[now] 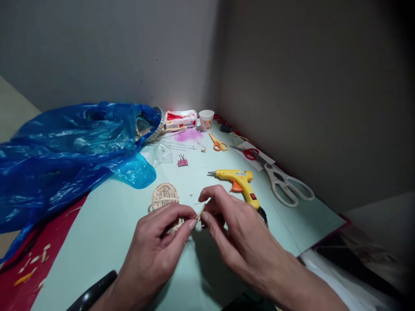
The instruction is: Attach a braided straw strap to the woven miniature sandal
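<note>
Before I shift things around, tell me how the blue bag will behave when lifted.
The bag will likely sag and fold, as its thin plastic is crumpled. Its glossy surface may be slippery. The woven piece at its mouth might slide out, since that end looks open.

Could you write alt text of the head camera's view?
A left hand pinches a thin pale strand, the right hand close beside it, over a pale green surface. Nearby lie a coiled braided piece, yellow glue gun, white-handled scissors and blue plastic bag.
</note>
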`<state>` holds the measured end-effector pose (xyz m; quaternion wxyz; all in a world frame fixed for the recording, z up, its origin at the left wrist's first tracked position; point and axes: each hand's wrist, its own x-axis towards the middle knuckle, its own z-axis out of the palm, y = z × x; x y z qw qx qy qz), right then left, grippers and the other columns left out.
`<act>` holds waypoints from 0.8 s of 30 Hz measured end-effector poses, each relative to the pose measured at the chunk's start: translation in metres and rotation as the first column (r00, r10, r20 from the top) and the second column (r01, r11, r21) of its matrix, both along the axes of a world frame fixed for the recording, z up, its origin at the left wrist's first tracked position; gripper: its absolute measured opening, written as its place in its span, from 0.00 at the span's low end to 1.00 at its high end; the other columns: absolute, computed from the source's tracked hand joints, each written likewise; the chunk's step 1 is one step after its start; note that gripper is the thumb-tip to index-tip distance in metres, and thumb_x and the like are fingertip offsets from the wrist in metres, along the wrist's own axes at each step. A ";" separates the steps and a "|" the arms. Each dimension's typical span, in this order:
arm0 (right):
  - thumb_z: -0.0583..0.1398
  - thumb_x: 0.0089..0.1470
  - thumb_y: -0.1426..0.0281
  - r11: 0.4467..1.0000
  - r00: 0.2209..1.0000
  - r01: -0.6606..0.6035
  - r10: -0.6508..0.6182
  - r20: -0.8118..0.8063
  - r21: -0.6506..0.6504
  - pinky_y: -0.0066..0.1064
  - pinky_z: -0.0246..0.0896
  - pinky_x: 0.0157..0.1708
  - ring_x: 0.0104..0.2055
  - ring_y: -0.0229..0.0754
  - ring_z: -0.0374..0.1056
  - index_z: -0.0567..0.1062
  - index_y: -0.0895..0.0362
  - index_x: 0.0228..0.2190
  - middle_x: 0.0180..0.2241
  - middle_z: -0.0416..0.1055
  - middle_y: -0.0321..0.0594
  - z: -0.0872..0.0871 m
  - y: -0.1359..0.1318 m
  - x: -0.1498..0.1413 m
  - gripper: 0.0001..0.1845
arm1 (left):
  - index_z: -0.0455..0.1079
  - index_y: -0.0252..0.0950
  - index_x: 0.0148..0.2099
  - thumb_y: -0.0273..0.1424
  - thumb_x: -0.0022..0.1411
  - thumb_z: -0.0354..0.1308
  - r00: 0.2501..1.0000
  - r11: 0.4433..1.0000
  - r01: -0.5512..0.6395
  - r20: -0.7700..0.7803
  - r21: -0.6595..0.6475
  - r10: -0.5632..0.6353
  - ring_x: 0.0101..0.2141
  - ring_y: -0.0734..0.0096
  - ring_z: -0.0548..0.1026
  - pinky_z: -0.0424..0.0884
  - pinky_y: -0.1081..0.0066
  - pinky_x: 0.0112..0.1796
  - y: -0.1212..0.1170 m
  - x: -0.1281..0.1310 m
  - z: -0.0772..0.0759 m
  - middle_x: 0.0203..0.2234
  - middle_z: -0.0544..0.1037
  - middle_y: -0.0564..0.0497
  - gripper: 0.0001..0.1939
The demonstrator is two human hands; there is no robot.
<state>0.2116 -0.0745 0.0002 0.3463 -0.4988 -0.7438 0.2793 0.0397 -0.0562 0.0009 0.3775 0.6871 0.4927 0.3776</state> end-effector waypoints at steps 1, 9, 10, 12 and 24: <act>0.50 0.62 0.74 0.999 0.997 -0.003 0.000 0.074 0.049 0.33 0.53 0.31 0.30 0.41 0.63 0.62 0.54 0.40 0.29 0.68 0.35 0.001 0.001 0.002 0.05 | 0.79 0.41 0.30 0.30 0.55 0.65 1.000 1.000 0.001 0.009 -0.025 -0.001 0.29 0.67 0.76 0.69 0.75 0.30 0.001 -0.001 0.000 0.28 0.81 0.50 0.02; 0.51 0.63 0.74 0.998 0.995 -0.056 0.054 0.089 0.021 0.34 0.57 0.36 0.35 0.42 0.66 0.63 0.55 0.45 0.32 0.70 0.36 0.006 0.013 0.007 0.09 | 0.76 0.34 0.32 0.35 0.53 0.68 0.934 0.872 0.068 0.337 -0.485 0.115 0.24 0.75 0.67 0.60 0.76 0.25 0.005 0.003 -0.008 0.22 0.75 0.52 0.09; 0.52 0.63 0.74 0.998 0.997 -0.056 0.055 0.062 0.013 0.34 0.58 0.37 0.35 0.41 0.66 0.62 0.55 0.46 0.32 0.71 0.35 0.005 0.014 0.007 0.10 | 0.75 0.34 0.33 0.34 0.53 0.68 0.910 0.842 0.082 0.384 -0.533 0.155 0.24 0.77 0.67 0.59 0.77 0.25 0.004 0.004 -0.009 0.23 0.75 0.52 0.09; 0.54 0.62 0.73 0.998 1.000 -0.003 0.003 0.001 0.070 0.34 0.59 0.38 0.36 0.41 0.67 0.63 0.54 0.46 0.35 0.72 0.36 0.001 0.015 0.009 0.10 | 0.74 0.34 0.33 0.33 0.53 0.68 0.868 0.798 0.103 0.445 -0.593 0.219 0.21 0.81 0.60 0.53 0.78 0.23 0.002 0.005 -0.009 0.23 0.75 0.53 0.09; 0.58 0.64 0.72 0.983 0.976 -0.167 0.175 -0.128 0.070 0.25 0.60 0.35 0.33 0.34 0.68 0.72 0.53 0.36 0.32 0.73 0.31 0.000 0.019 0.013 0.03 | 0.73 0.35 0.32 0.33 0.53 0.68 0.859 0.786 0.130 0.465 -0.605 0.216 0.20 0.82 0.54 0.43 0.73 0.21 0.001 0.004 -0.007 0.20 0.70 0.56 0.09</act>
